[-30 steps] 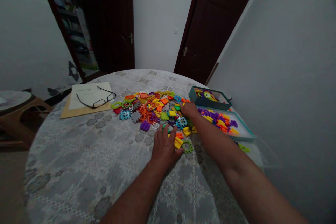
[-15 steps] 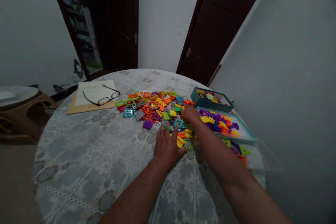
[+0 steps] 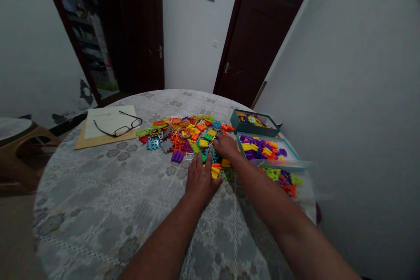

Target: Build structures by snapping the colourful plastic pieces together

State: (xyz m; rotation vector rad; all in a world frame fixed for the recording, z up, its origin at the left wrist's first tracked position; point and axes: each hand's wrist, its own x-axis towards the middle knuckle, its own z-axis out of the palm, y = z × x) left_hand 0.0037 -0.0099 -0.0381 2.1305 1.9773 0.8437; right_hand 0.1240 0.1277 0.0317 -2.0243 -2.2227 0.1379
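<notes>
A heap of colourful plastic interlocking pieces [image 3: 183, 133] lies spread on the round table [image 3: 98, 192]. My left hand [image 3: 201, 177] rests flat on the cloth, fingers stretched out toward a few yellow and orange pieces [image 3: 215, 169] at the heap's near edge. My right hand [image 3: 225, 147] lies palm down on the heap's right side, fingers curled among the pieces; what they hold, if anything, is hidden. Just right of it sits a teal tray [image 3: 297, 164] with purple, yellow and orange pieces.
A teal box [image 3: 244, 128] with more pieces stands behind the tray. Loose green and orange pieces [image 3: 282, 178] lie near the table's right edge. Glasses [image 3: 120, 124] rest on paper and a brown board at the far left. A stool [image 3: 19, 148] stands left; doors behind.
My right hand has drawn back toward me across the heap, from its far right side to beside my left hand. My left hand stays flat. The camera view shifted slightly.
</notes>
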